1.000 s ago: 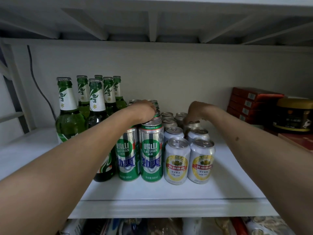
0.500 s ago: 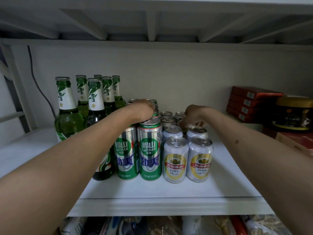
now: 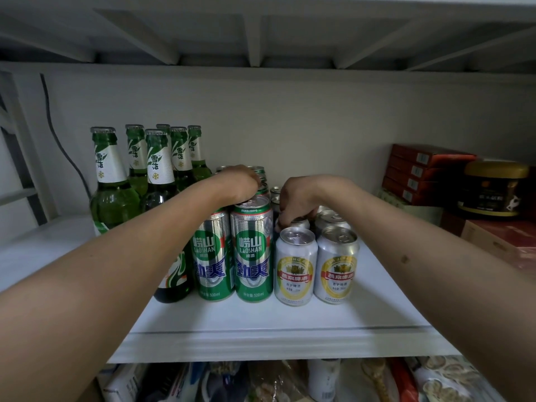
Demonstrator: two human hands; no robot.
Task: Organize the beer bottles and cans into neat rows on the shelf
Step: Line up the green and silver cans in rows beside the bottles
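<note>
Both arms reached forward over the white shelf (image 3: 261,323). The left hand (image 3: 237,182) lay knuckles-up on the tops of the tall green cans (image 3: 253,248), its fingers bent down out of sight behind the front pair, so whether they gripped a can could not be told. The right hand (image 3: 298,198) hung with curled fingertips (image 3: 285,221) closed on the rim of a silver can (image 3: 298,223) just behind the front short silver cans (image 3: 295,265).

Taking the green cans as the landmark: the green glass bottles (image 3: 161,166) stood in a cluster just to their left, one dark bottle partly hidden by the left forearm; the silver cans stood touching their right side in two files running back toward the wall. Well to the right of them lay a stack of red boxes (image 3: 420,172) and a dark jar with a gold lid (image 3: 493,187). Packaged goods (image 3: 261,381) showed below the shelf edge.

Against the frame half a second before, the right hand had come nearer and leftward, from the rear right file to the second can of the left file; the left hand had hardly shifted.
</note>
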